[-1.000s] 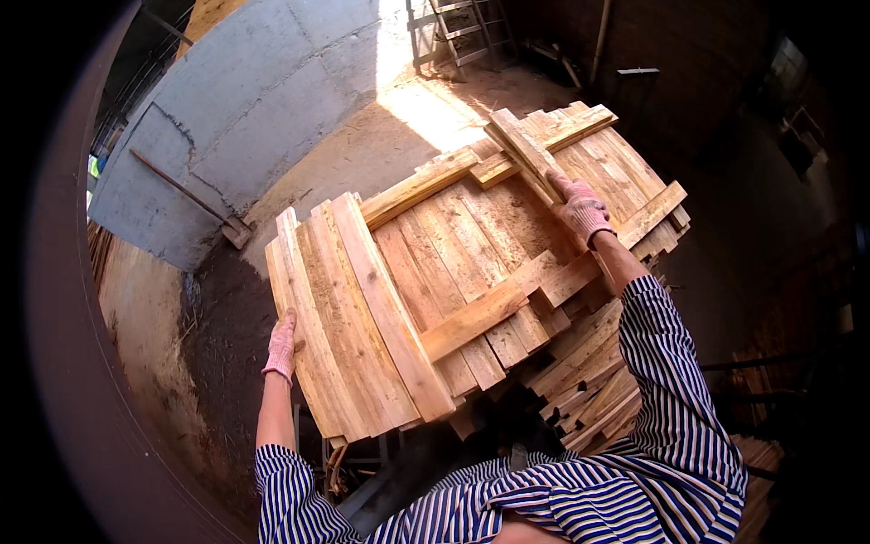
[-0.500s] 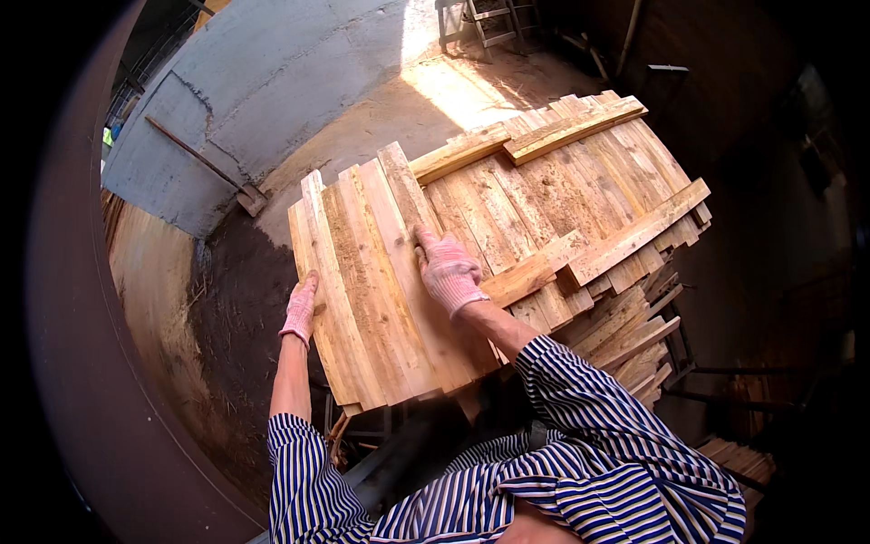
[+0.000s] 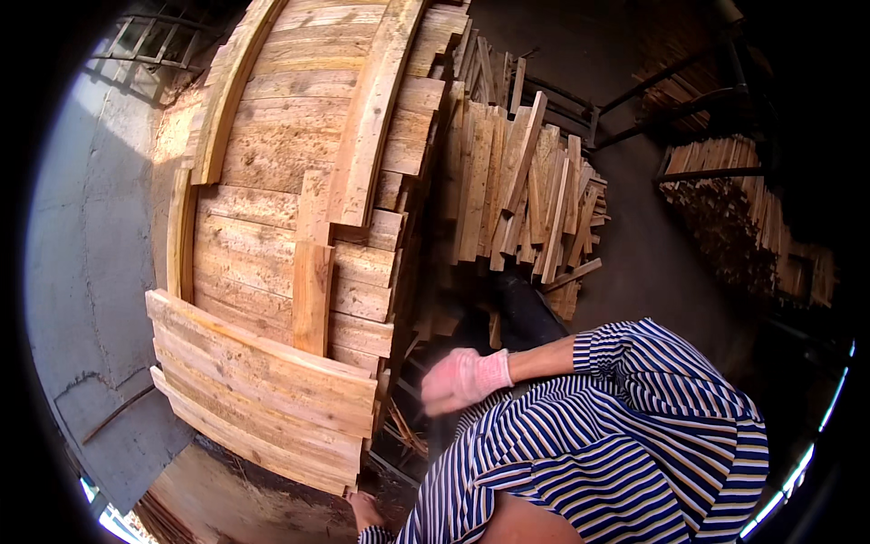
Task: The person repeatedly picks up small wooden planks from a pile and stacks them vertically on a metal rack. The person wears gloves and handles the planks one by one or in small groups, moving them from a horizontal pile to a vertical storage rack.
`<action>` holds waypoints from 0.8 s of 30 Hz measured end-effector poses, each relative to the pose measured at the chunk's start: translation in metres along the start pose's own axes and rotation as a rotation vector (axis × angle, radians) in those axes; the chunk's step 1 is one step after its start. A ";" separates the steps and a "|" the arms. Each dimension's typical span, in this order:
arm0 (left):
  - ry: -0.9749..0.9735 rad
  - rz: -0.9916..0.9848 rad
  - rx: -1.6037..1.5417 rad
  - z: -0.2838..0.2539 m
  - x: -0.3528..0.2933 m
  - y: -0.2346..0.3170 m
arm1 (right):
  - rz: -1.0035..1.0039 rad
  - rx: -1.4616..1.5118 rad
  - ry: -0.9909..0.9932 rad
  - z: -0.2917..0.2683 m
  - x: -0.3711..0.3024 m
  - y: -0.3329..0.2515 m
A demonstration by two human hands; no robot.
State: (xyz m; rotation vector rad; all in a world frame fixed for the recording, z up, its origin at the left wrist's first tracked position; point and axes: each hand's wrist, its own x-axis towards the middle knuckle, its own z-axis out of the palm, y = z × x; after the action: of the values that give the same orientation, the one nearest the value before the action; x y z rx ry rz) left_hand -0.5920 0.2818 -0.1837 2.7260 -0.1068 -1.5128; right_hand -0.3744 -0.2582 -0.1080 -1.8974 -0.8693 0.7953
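A large stack of planks fills the left of the view, its top layer lying side by side. Several loose boards are laid across its near end. My right hand, in a pink knitted glove, hangs in front of my body to the right of the stack, apart from the boards. Motion blurs its fingers. My left hand shows only in part at the stack's near corner, close to the board ends, with its fingers hidden. Longer battens lie lengthwise on top of the planks.
Just right of the stack is a pile of short wooden slats. Farther right, more bundled wood stands by dark metal bars. A grey wall runs along the left, with a ladder-like frame at the far left.
The view has swung to the right. My right hand has come off the top boards and back beside my body. My left hand is now mostly hidden at the near corner.
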 end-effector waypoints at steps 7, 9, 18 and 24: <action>-0.036 -0.327 -1.053 -0.063 0.184 0.336 | 1.207 0.498 0.685 0.013 -0.075 0.285; 0.284 -0.049 -0.902 -0.090 0.264 0.411 | 1.196 0.541 0.776 -0.015 -0.070 0.341; 0.353 -0.065 -0.460 -0.218 0.507 0.594 | 1.069 0.442 0.957 -0.102 0.016 0.478; 0.441 0.105 -0.558 -0.108 0.417 0.607 | 1.309 0.801 0.935 -0.127 -0.008 0.431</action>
State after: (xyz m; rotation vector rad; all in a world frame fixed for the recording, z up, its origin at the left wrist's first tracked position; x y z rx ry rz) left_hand -0.3106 -0.3546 -0.4475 2.4589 0.1550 -0.7350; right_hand -0.1680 -0.4811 -0.4398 -1.5776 1.2275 0.6305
